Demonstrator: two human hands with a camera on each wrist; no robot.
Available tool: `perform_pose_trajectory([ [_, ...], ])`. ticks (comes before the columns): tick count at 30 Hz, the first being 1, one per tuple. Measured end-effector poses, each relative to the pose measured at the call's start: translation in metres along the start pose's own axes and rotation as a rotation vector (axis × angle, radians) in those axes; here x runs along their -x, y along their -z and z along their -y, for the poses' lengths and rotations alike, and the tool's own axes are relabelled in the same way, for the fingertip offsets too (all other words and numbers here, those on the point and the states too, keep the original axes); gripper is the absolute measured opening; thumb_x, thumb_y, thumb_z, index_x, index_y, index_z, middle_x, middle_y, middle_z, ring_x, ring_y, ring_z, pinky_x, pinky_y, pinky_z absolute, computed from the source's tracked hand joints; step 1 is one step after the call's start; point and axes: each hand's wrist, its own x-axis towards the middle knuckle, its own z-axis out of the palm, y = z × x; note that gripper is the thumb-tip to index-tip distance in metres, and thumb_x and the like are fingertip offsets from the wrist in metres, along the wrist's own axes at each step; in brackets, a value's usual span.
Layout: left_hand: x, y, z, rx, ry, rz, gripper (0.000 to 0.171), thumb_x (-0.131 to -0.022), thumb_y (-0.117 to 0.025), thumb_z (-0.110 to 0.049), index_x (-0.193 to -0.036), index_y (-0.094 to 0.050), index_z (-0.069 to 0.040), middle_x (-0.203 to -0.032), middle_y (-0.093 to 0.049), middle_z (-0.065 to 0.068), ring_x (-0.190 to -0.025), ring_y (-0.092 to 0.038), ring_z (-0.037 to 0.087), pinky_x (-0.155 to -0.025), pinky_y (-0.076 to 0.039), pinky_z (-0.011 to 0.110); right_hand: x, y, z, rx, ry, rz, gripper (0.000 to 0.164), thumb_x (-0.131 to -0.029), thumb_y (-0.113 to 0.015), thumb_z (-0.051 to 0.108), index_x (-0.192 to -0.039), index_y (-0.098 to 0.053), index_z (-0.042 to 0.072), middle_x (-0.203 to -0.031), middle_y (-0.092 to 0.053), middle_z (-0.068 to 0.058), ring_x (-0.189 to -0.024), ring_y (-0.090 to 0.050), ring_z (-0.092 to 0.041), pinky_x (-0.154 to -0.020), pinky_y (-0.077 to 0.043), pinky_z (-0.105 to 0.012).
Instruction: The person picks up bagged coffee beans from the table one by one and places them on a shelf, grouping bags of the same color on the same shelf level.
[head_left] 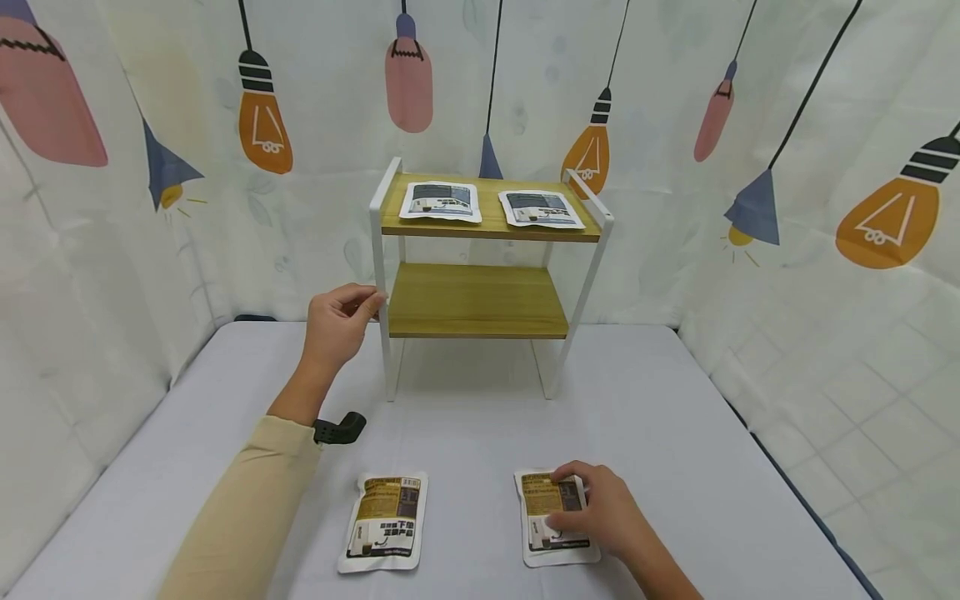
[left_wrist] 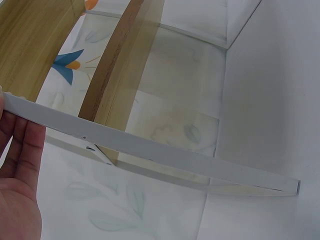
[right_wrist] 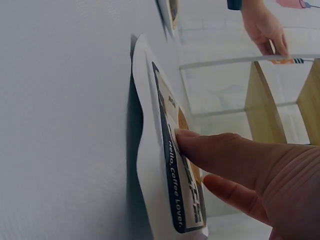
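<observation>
A two-tier shelf rack [head_left: 480, 300] with wooden boards and a white frame stands at the back of the table. My left hand [head_left: 341, 321] pinches its left front upright beside the lower board; in the left wrist view the fingers [left_wrist: 30, 155] pass behind the white bar. My right hand [head_left: 600, 512] rests over a coffee pouch [head_left: 534, 533] lying on the table at the front right. Its thumb [right_wrist: 200, 145] touches the printed face, apart from the fingers. "Hello, Coffee Lover" is printed on that pouch. Another pouch [head_left: 384, 525] lies to its left.
Two more pouches, one on the left [head_left: 441, 202] and one on the right [head_left: 542, 209], lie on the rack's top board. A patterned curtain [head_left: 322, 217] hangs behind and along both sides of the white table [head_left: 457, 442].
</observation>
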Motion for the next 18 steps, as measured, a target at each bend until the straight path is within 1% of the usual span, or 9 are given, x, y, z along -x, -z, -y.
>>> perform_pose_trajectory([
  [3, 0.0000, 0.0002, 0.0006, 0.011, -0.002, 0.000, 0.024, -0.096, -0.072, -0.015, -0.113, -0.076, 0.001, -0.099, -0.074, 0.018, -0.075, -0.067, 0.000, -0.073, -0.057, 0.011, 0.0005, -0.0012, 0.0010, 0.014, 0.009, -0.010, 0.047, -0.065, -0.097, 0.026, -0.105, -0.073, 0.027, -0.116, -0.068, -0.007, -0.094, -0.059, -0.022, -0.079, -0.053, -0.044],
  [5, 0.0002, 0.0003, 0.0003, 0.009, 0.003, 0.000, 0.024, -0.096, -0.073, -0.015, -0.113, -0.076, 0.001, -0.097, -0.075, 0.011, -0.075, -0.068, 0.000, -0.073, -0.057, 0.011, 0.0011, -0.0017, 0.0010, 0.014, 0.013, -0.018, 0.046, -0.064, -0.097, 0.026, -0.104, -0.074, 0.028, -0.118, -0.069, -0.007, -0.095, -0.060, -0.022, -0.082, -0.054, -0.046],
  [7, 0.0004, 0.0004, 0.0000, 0.006, 0.007, -0.001, 0.025, -0.096, -0.073, -0.016, -0.114, -0.076, 0.001, -0.096, -0.076, 0.005, -0.075, -0.068, 0.000, -0.073, -0.057, 0.011, 0.0012, -0.0021, 0.0004, 0.010, 0.018, -0.025, 0.046, -0.063, -0.098, 0.026, -0.103, -0.074, 0.029, -0.120, -0.070, -0.007, -0.095, -0.061, -0.022, -0.083, -0.055, -0.047],
  [9, 0.0004, 0.0006, -0.0002, 0.003, 0.008, 0.001, 0.026, -0.096, -0.072, -0.016, -0.115, -0.075, 0.002, -0.095, -0.076, 0.002, -0.076, -0.068, 0.001, -0.073, -0.057, 0.011, 0.0013, -0.0024, -0.0007, -0.002, 0.024, -0.028, 0.046, -0.063, -0.098, 0.025, -0.103, -0.075, 0.029, -0.122, -0.071, -0.006, -0.095, -0.062, -0.021, -0.084, -0.055, -0.047],
  [11, 0.0005, 0.0006, -0.0004, 0.002, 0.006, 0.001, 0.026, -0.096, -0.072, -0.016, -0.115, -0.075, 0.002, -0.096, -0.076, 0.004, -0.076, -0.069, 0.002, -0.073, -0.057, 0.011, 0.0010, -0.0027, -0.0018, -0.016, 0.029, -0.026, 0.047, -0.063, -0.098, 0.025, -0.104, -0.076, 0.030, -0.121, -0.072, -0.005, -0.094, -0.062, -0.021, -0.083, -0.054, -0.045],
  [16, 0.0010, 0.0005, -0.0012, 0.006, 0.004, 0.008, 0.025, -0.097, -0.072, -0.016, -0.114, -0.076, 0.002, -0.101, -0.074, 0.021, -0.076, -0.068, 0.002, -0.074, -0.057, 0.010, -0.0007, -0.0038, -0.0048, -0.036, 0.037, -0.019, 0.047, -0.063, -0.098, 0.025, -0.104, -0.077, 0.031, -0.119, -0.073, -0.003, -0.093, -0.062, -0.019, -0.082, -0.054, -0.043],
  [18, 0.0010, 0.0006, -0.0015, 0.005, 0.007, 0.011, 0.026, -0.097, -0.071, -0.017, -0.115, -0.075, 0.002, -0.103, -0.073, 0.025, -0.076, -0.067, 0.001, -0.074, -0.057, 0.010, -0.0012, -0.0042, -0.0058, -0.036, 0.036, -0.019, 0.046, -0.063, -0.098, 0.025, -0.104, -0.077, 0.032, -0.118, -0.073, -0.002, -0.092, -0.062, -0.019, -0.082, -0.054, -0.042],
])
